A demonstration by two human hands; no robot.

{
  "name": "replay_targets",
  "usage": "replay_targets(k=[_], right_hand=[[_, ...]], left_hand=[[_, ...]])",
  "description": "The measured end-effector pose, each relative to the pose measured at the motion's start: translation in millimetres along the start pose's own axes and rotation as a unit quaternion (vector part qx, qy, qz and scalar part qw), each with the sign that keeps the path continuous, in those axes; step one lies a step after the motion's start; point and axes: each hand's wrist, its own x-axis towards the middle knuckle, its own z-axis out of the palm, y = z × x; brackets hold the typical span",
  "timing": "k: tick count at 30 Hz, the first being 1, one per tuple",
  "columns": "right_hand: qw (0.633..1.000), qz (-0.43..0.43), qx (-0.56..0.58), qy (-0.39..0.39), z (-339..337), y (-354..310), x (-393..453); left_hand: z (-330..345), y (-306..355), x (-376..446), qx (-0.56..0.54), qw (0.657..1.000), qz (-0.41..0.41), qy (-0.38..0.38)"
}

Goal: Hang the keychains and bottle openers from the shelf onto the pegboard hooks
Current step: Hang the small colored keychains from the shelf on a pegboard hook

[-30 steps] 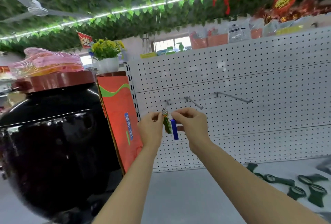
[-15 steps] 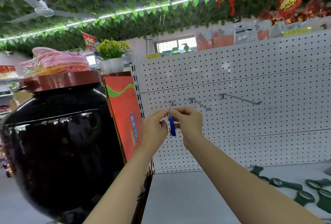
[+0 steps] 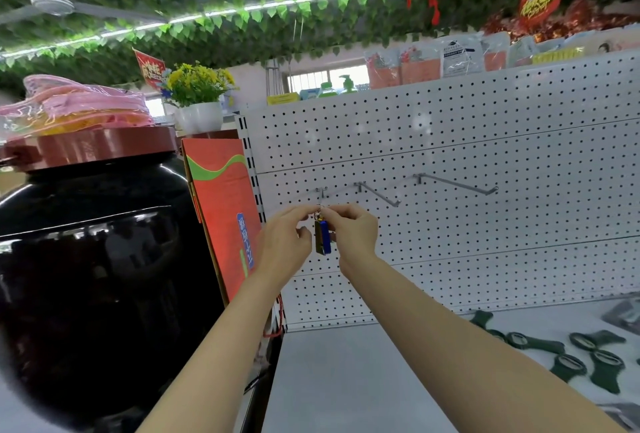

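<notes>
My left hand (image 3: 282,242) and right hand (image 3: 351,233) pinch keychain (image 3: 322,237) ring, spreading it for leftmost hook (image 3: 322,193) (openers (image 3: 533,342) wait, shelf's right edge).

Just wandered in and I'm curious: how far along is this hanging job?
Barely started. Both hooks to the right are bare. The left hand and right hand hold a blue keychain at the leftmost hook. Green bottle openers wait on the shelf.
</notes>
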Motion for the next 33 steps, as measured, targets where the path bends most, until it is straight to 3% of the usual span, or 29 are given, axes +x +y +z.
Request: replay_targets(k=[5, 9, 14, 19, 25, 33], right_hand=[[1.0, -0.011, -0.014, 0.002, -0.4, 7.6, 4.0], [0.992, -0.082, -0.098, 0.012, -15.7, 16.6, -0.3], [0.928, -0.188, -0.32, 0.02, -54.9, 27.9, -6.2], [0.858, -0.257, -0.444, 0.031, -106.7, 30.6, -11.2], [0.81, -0.269, -0.52, 0.042, -179.2, 21.5, -14.5], [0.766, -0.236, -0.594, 0.063, -314.2, -7.4, -8.5]], left_hand=[[2.2, -2.6, -3.4, -0.031, 0.999, -0.018, 0.0], [2.7, -4.1, -16.5, -0.022, 1.0, -0.017, 0.004], [7.4, -17.2, -38.9, 0.063, 0.997, -0.041, -0.019], [23.4, -14.5, -73.4, 0.134, 0.99, -0.045, -0.023], [63.5, 20.3, -115.0, 0.169, 0.982, 0.005, -0.086], [149.1, 131.7, -116.7, 0.132, 0.975, 0.092, -0.151]])
